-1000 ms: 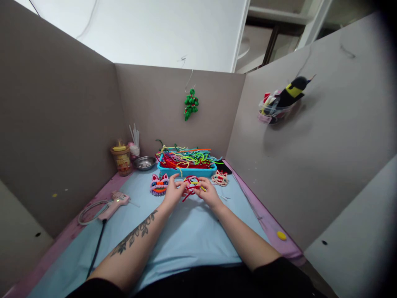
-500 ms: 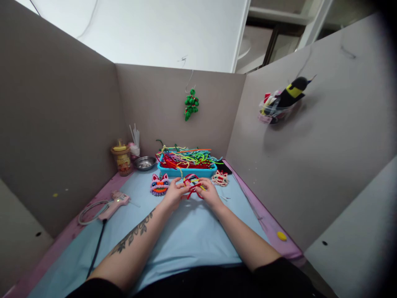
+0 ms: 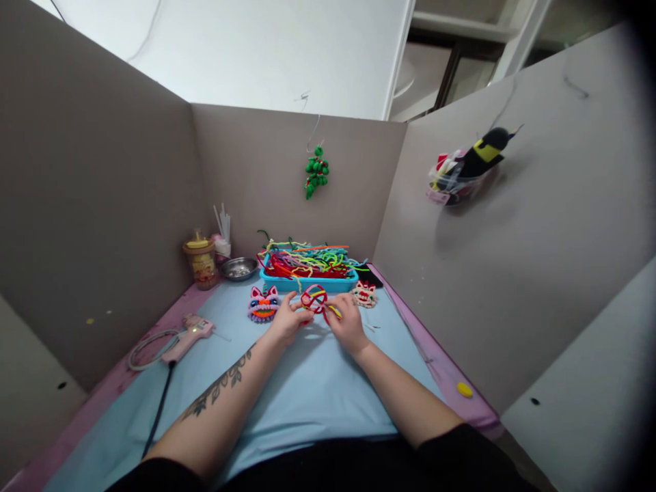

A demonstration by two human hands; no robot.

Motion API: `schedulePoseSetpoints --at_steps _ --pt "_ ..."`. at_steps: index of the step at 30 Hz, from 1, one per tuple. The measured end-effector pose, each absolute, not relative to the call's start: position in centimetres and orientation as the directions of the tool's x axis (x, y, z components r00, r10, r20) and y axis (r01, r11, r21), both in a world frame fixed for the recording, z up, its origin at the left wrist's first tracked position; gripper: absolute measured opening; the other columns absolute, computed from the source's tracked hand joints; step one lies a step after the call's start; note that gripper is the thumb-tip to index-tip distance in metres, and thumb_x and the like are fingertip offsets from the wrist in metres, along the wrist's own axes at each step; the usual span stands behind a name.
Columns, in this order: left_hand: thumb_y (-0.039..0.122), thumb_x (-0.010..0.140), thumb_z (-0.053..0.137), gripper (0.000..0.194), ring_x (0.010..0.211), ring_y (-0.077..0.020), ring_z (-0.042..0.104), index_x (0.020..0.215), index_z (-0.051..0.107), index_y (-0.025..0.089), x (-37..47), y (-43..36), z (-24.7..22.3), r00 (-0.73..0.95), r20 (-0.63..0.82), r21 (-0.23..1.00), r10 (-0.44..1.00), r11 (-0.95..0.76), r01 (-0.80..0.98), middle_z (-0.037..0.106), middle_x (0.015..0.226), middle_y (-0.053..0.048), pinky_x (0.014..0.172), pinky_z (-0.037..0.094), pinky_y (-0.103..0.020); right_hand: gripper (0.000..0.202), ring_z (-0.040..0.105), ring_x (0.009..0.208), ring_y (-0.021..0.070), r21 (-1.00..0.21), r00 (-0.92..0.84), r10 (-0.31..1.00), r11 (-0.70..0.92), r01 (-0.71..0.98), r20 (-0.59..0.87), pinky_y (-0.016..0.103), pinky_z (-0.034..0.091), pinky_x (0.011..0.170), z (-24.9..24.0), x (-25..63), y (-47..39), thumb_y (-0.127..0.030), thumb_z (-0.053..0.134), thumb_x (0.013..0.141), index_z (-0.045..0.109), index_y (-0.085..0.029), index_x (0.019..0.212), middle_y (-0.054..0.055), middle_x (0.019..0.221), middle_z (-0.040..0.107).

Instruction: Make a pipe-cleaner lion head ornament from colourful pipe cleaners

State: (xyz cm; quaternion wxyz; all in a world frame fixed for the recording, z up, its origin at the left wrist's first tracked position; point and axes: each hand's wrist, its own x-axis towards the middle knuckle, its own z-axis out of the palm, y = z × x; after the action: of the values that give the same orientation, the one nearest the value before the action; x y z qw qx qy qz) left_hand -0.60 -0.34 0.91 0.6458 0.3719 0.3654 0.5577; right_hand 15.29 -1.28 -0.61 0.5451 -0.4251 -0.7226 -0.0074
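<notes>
Between my hands, just above the blue cloth, is a rounded piece of bent pipe cleaners (image 3: 313,296), mostly red with some yellow. My left hand (image 3: 291,320) grips its left side between thumb and fingers. On the right, my right hand (image 3: 345,321) pinches the piece's right edge and a yellow strand; the fingertips are partly hidden. A purple lion-head pipe cleaner figure (image 3: 264,305) lies beside my left hand. Beyond my right hand lies a cream and red figure (image 3: 364,294) of similar make.
A blue tray (image 3: 307,283) heaped with pipe cleaners stands behind my hands. To the left are a pink glue gun (image 3: 188,338) with its cord, a metal bowl (image 3: 239,268) and a lidded cup (image 3: 200,263). A yellow disc (image 3: 465,389) lies at right. Grey panels enclose the table.
The red piece has turned to show a rounder, more open outline and shifted slightly left. My right hand has rolled over, its fingers now curled more at the edge.
</notes>
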Motion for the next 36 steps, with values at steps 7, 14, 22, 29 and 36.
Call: schedulePoseSetpoints --at_steps 7,14,22,29,36 --pt "-0.001 0.050 0.074 0.081 0.061 -0.0115 0.063 0.119 0.036 0.018 -0.6 -0.2 0.7 0.164 -0.070 0.854 0.984 0.144 -0.499 0.066 0.086 -0.003 0.062 0.051 -0.025 0.030 0.049 0.086 0.0223 -0.222 -0.274 0.632 0.591 0.776 0.724 0.034 0.043 0.076 -0.9 14.2 -1.6 -0.010 0.047 0.080 0.064 -0.024 0.099 0.008 0.088 0.055" --pt "0.005 0.050 0.079 0.066 0.065 -0.0135 0.065 0.108 0.048 0.014 -0.6 -0.3 0.9 0.238 -0.044 0.862 0.970 0.157 -0.482 0.068 0.078 -0.004 0.064 0.051 -0.024 0.024 0.051 0.087 0.0218 -0.189 -0.269 0.595 0.594 0.782 0.757 0.033 0.043 0.079 -0.9 14.6 -1.6 -0.015 0.045 0.085 0.064 -0.024 0.097 0.008 0.088 0.059" --pt "0.030 0.063 0.076 0.046 0.064 -0.0161 0.067 0.102 0.055 0.017 -0.8 -0.5 1.6 0.252 -0.127 0.897 0.959 0.219 -0.384 0.068 0.084 -0.006 0.048 0.044 -0.019 0.025 0.053 0.088 0.0217 -0.238 -0.247 0.597 0.615 0.752 0.763 0.033 0.043 0.079 -1.1 15.1 -1.1 -0.011 0.044 0.083 0.065 -0.023 0.092 0.007 0.088 0.063" --pt "0.035 0.058 0.078 0.051 0.058 -0.0111 0.062 0.101 0.057 0.017 -0.9 -0.2 1.4 0.099 -0.097 0.942 0.990 0.123 -0.311 0.065 0.067 -0.001 0.048 0.038 -0.016 0.026 0.056 0.088 0.0204 -0.193 -0.317 0.593 0.639 0.745 0.740 0.032 0.042 0.078 -1.1 14.6 -1.7 -0.016 0.045 0.084 0.065 -0.026 0.097 0.007 0.093 0.065" --pt "0.037 0.054 0.080 0.054 0.061 -0.0117 0.062 0.096 0.054 0.015 -0.8 0.0 1.1 0.059 -0.043 0.939 0.997 0.061 -0.338 0.066 0.072 -0.003 0.055 0.043 -0.020 0.026 0.058 0.084 0.0191 -0.155 -0.441 0.514 0.762 0.629 0.736 0.032 0.044 0.075 -1.2 13.8 -2.6 -0.019 0.045 0.084 0.065 -0.027 0.098 0.005 0.093 0.067"
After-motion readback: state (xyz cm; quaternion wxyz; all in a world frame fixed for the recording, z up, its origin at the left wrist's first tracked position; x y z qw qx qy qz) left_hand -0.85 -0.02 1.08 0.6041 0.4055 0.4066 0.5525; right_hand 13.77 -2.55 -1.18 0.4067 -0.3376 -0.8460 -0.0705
